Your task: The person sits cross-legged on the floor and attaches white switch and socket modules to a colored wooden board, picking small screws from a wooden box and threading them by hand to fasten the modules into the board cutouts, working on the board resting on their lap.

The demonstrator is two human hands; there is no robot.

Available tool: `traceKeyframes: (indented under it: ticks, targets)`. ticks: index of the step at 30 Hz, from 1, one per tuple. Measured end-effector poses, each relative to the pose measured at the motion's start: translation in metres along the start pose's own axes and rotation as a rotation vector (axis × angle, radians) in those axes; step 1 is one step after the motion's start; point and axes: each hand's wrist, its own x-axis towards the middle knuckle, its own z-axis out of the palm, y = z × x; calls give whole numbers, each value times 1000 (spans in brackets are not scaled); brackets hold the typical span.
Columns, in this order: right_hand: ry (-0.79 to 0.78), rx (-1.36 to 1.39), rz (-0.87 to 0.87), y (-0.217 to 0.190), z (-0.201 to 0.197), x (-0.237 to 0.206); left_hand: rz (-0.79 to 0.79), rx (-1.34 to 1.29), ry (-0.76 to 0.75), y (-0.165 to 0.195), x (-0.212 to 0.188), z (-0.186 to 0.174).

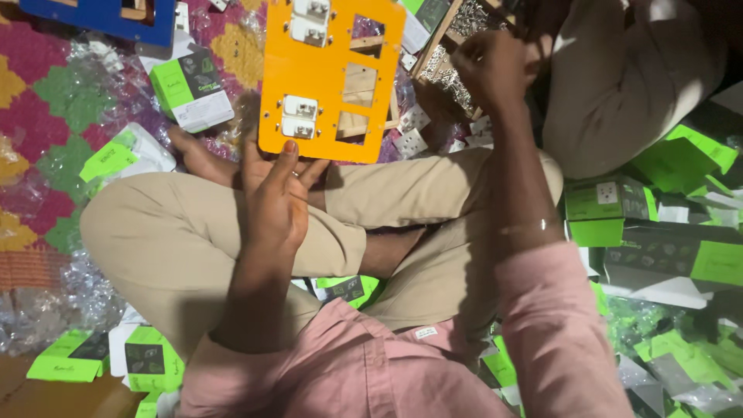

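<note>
Risk: the flat orange plastic panel with rectangular cut-outs (325, 73) is gripped only at its lower edge by the left hand (277, 197), thumb on its face; it could tip or slip, and the white switch modules (299, 118) seated in it may shift. The right hand (489, 68) is up at the wooden tray of small metal parts (457, 46), well right of the panel, fingers curled; whether it holds anything cannot be told. The panel stands above the crossed knees.
</note>
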Motion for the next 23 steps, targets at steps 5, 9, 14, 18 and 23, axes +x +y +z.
traceKeyframes:
  ticks: [5, 9, 14, 18, 23]
  targets:
    - [-88, -149, 3, 38, 42, 17, -7, 15, 39, -1, 2, 1]
    - [-63, -179, 121, 32, 55, 15, -13, 31, 51, -1, 0, -1]
    - [-131, -177, 134, 28, 49, 15, -15, 37, 38, -3, 2, 0]
    - [-116, -258, 48, 29, 52, 12, -8, 83, 1, 0, 1, -5]
    - [-130, -471, -111, 37, 62, 2, 27, 69, -28, -2, 2, -18]
